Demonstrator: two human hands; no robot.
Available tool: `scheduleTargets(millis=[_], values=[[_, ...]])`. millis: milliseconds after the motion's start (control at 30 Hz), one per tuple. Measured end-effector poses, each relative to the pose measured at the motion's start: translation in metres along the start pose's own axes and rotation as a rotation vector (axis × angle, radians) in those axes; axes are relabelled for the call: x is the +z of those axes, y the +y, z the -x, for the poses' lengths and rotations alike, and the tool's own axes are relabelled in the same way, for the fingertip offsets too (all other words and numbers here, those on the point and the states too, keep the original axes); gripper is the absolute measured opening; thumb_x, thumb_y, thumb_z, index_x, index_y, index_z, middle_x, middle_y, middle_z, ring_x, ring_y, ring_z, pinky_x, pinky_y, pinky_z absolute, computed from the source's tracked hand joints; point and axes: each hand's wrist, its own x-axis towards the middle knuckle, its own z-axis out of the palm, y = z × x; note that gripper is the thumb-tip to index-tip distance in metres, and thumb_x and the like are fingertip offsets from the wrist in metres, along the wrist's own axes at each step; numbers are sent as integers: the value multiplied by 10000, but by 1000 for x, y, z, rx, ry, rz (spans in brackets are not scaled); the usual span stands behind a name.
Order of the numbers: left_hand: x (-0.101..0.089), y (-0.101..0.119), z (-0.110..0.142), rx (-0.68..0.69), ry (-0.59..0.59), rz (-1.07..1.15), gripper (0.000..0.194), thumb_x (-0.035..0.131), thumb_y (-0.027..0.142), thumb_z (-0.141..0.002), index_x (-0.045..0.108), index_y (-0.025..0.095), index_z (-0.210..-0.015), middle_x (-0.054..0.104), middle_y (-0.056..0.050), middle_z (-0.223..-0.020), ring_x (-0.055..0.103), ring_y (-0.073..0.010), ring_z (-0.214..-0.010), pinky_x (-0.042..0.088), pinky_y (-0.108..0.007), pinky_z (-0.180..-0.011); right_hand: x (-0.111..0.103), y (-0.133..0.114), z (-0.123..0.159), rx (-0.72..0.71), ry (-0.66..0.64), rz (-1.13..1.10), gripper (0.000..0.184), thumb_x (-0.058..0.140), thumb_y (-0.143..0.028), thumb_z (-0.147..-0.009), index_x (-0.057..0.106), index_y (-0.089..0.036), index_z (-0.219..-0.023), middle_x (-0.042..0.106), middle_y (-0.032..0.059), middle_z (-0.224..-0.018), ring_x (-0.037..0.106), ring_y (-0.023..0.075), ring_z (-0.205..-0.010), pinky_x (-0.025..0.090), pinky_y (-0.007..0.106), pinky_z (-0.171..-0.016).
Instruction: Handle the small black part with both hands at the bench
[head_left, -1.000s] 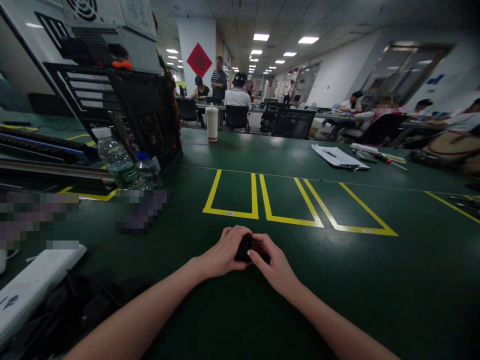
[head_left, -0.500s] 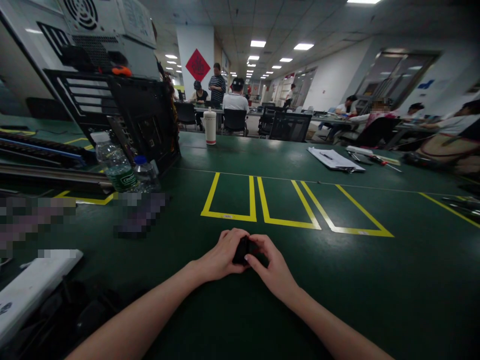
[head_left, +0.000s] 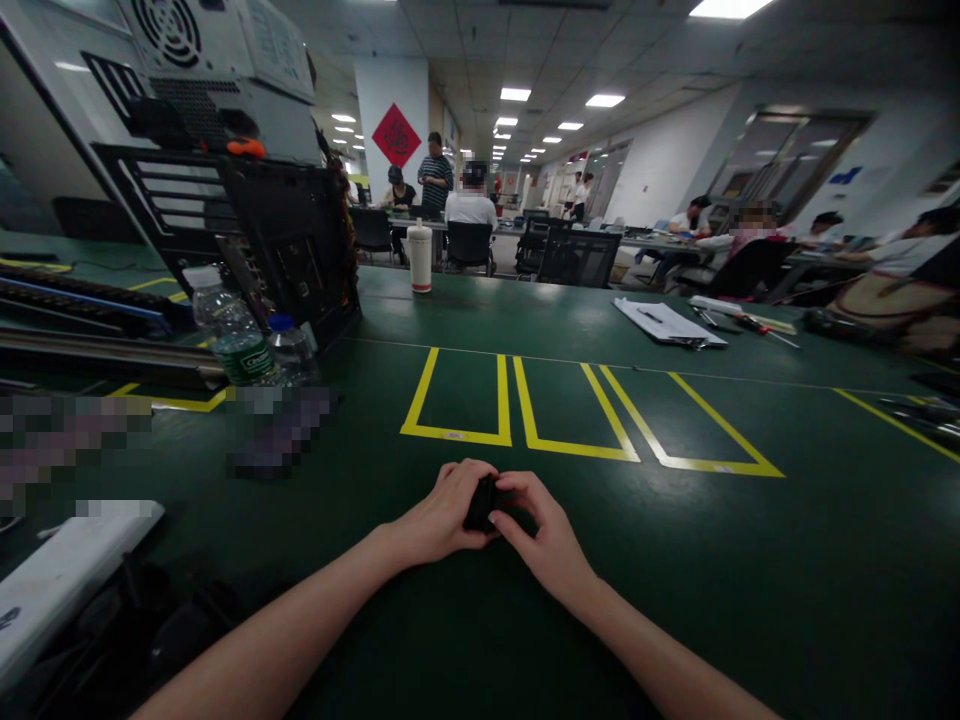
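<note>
Between my hands is a small dark object [head_left: 481,503], black and blocky; its kind is too dim and covered to make out. My left hand [head_left: 448,508] wraps around it from the left, with the thumb below and fingers over the top. From the right, the thumb and fingertips of my right hand [head_left: 546,530] close on its edge. Both hands are low over the green table [head_left: 480,640], just in front of the yellow tape outlines [head_left: 457,436]. The object's left side and back are hidden by my left fingers.
Computer cases [head_left: 292,220] are stacked at the left, behind plastic bottles [head_left: 240,335]. A white cup [head_left: 420,262] stands at the table's far edge. A clipboard with paper [head_left: 667,322] and a screwdriver [head_left: 765,327] lie at the back right. Several people sit or stand beyond.
My hands keep nearly the same grip and place on the dark object. The view has shifted very slightly. In the background, another standing person shows near the far wall.
</note>
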Motion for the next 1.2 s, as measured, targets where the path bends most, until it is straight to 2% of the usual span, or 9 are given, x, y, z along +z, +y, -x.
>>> scheduleTargets(millis=[67, 133, 267, 400, 567, 700, 867, 1033, 1200], values=[[3, -3, 0, -6, 9, 6, 526, 619, 196, -713, 331, 237, -1151, 434, -63, -1126, 413, -241, -1045, 355, -414, -884, -1, 0, -1, 68, -35, -56, 287, 525, -196, -775, 451, -227, -1050, 519, 36, -1035, 529, 182, -948, 455, 365, -836], [7, -8, -1, -12, 29, 2, 542, 638, 194, -693, 335, 238, -1140, 437, -57, -1122, 419, -244, -1038, 352, -418, -883, -2, 0, -2, 107, -86, -101, 258, 511, -216, -788, 455, -222, -1039, 536, 31, -1019, 539, 181, -945, 455, 365, -836], [14, -14, -1, 0, 66, -17, 587, 656, 162, -665, 322, 241, -1141, 440, -49, -1120, 425, -234, -1034, 331, -414, -908, -4, 0, -3, 81, -130, -136, 190, 523, -229, -787, 478, -220, -971, 548, 15, -977, 550, 173, -924, 455, 346, -829], [15, -15, -1, 16, 70, -26, 561, 649, 203, -687, 321, 234, -1142, 435, -54, -1115, 419, -229, -1031, 346, -396, -901, -4, 4, -4, 69, -128, -198, 139, 493, -229, -806, 495, -225, -945, 547, 9, -959, 552, 167, -929, 460, 337, -822], [15, -15, -2, 3, 62, -41, 549, 648, 208, -690, 328, 237, -1135, 439, -54, -1106, 430, -234, -1023, 348, -412, -896, -5, 10, -7, 151, -138, -261, 277, 557, -229, -767, 446, -240, -1020, 547, 14, -1018, 543, 176, -969, 451, 368, -847], [15, -16, -1, 11, 60, -55, 550, 642, 214, -698, 322, 235, -1144, 440, -57, -1099, 439, -230, -1015, 345, -413, -899, -11, 9, -9, 174, -255, -274, 223, 545, -256, -777, 475, -226, -987, 540, 20, -1035, 538, 184, -984, 446, 389, -863], [15, -17, -1, 21, 48, -68, 585, 633, 221, -706, 293, 242, -1181, 430, -64, -1138, 418, -246, -1050, 332, -437, -912, -11, 11, -9, 123, -252, -333, 303, 615, -201, -721, 455, -232, -976, 516, 12, -1051, 533, 178, -1001, 433, 392, -892], [19, -20, -2, -4, 58, -77, 579, 638, 245, -697, 305, 251, -1170, 425, -62, -1138, 410, -266, -1068, 367, -457, -879, -7, 10, -7, 115, -190, -344, 177, 553, -251, -773, 477, -225, -930, 535, 6, -994, 548, 170, -964, 454, 384, -859], [19, -20, -2, 0, 64, -106, 575, 642, 250, -692, 308, 235, -1159, 423, -66, -1137, 420, -264, -1052, 384, -450, -869, -9, 11, -9, 156, -199, -280, 273, 565, -268, -763, 456, -218, -1008, 521, 31, -1048, 523, 178, -999, 421, 408, -896]])
